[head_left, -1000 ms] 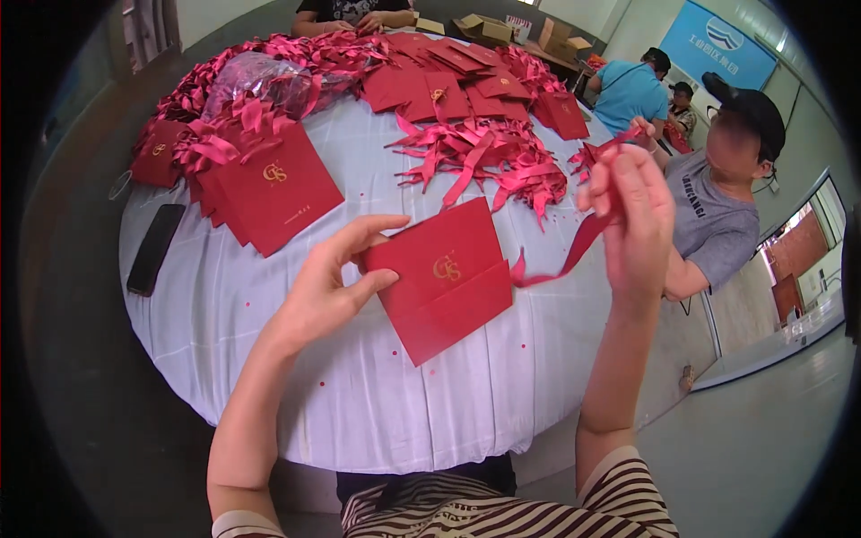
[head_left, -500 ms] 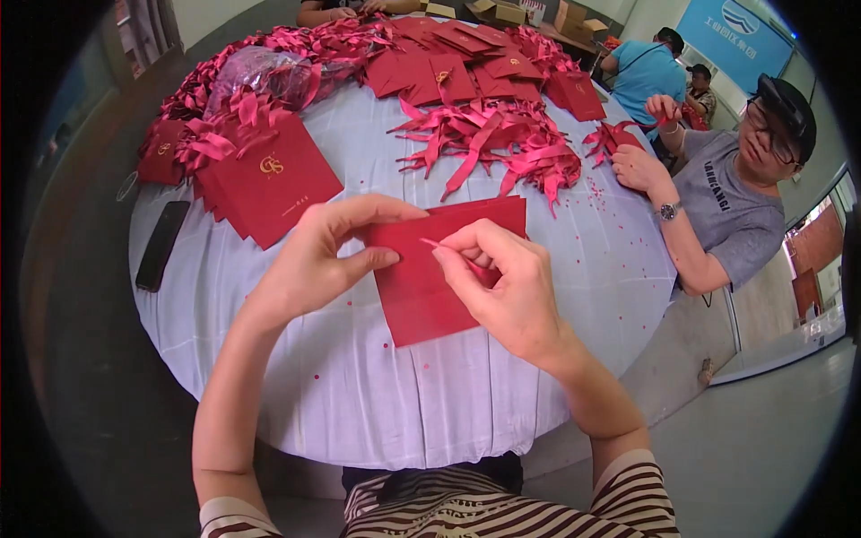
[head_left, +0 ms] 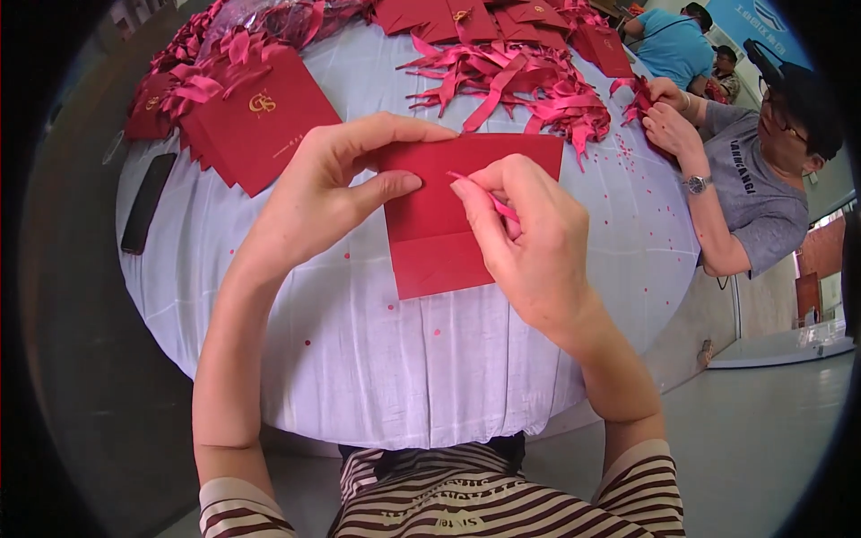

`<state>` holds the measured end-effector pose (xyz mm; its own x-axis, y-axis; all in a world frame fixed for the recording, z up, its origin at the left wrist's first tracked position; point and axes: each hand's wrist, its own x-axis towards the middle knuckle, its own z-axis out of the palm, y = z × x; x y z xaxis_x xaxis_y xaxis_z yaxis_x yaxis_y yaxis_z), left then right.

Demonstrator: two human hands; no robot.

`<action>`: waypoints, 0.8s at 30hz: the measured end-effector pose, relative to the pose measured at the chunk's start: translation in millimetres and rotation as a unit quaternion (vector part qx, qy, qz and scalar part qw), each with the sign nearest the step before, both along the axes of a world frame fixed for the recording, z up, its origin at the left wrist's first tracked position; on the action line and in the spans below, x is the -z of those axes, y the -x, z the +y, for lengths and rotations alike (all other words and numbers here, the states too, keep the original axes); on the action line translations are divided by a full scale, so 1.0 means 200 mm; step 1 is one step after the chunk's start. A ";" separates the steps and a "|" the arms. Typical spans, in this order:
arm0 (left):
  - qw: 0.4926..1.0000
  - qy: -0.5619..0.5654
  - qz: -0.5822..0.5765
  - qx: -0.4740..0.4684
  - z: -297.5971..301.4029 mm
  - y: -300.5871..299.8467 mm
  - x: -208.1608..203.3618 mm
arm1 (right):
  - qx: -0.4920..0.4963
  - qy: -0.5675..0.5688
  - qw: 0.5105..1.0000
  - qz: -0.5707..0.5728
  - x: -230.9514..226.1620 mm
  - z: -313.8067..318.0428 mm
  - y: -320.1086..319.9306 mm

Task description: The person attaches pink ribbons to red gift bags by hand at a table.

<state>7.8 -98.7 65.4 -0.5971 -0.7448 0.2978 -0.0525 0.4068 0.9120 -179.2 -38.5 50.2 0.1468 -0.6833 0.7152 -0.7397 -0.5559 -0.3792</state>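
Observation:
A flat red paper gift bag (head_left: 439, 264) lies in front of me, its folded bottom toward me. My left hand (head_left: 336, 184) grips the bag by its far left edge, the thumb on top and the fingers reaching along the upper rim. Over the bag's upper middle, my right hand (head_left: 529, 229) pinches a pink ribbon (head_left: 504, 208) between thumb and forefinger. The ribbon's thin tip points left, close to the bag's face; the rest runs back into my palm, partly hidden. Whether the tip touches the bag, I cannot tell.
A heap of pink ribbons (head_left: 529, 85) lies beyond the bag. Finished-looking red bags with ribbons (head_left: 269, 117) are stacked at the left, near a black phone (head_left: 148, 204). Small red paper dots dot the white tablecloth (head_left: 359, 377). A co-worker (head_left: 753, 170) handles ribbons at the right.
My view has tilted down and shifted, so the table's things sit higher in the picture. Both hands keep their hold; more of the ribbon shows below my right fingertips.

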 end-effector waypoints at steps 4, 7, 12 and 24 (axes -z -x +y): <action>1.000 0.013 0.016 -0.002 0.00 0.01 0.02 | 0.001 0.017 1.000 -0.015 0.03 -0.01 -0.01; 0.999 0.028 0.019 -0.006 0.00 0.02 0.03 | 0.002 0.024 1.000 -0.014 0.03 -0.01 -0.03; 0.999 0.031 0.030 -0.005 0.02 0.02 0.05 | 0.012 0.049 0.998 -0.020 0.05 0.00 -0.06; 0.996 0.069 0.023 -0.049 0.09 0.03 0.04 | 0.048 0.076 0.996 0.020 0.04 0.05 -0.10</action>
<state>2.1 -80.5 57.0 -0.5073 -0.7484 0.4273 -0.0575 0.5242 0.8497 -159.5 -28.4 42.8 0.1171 -0.5801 0.8061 -0.8046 -0.5312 -0.2653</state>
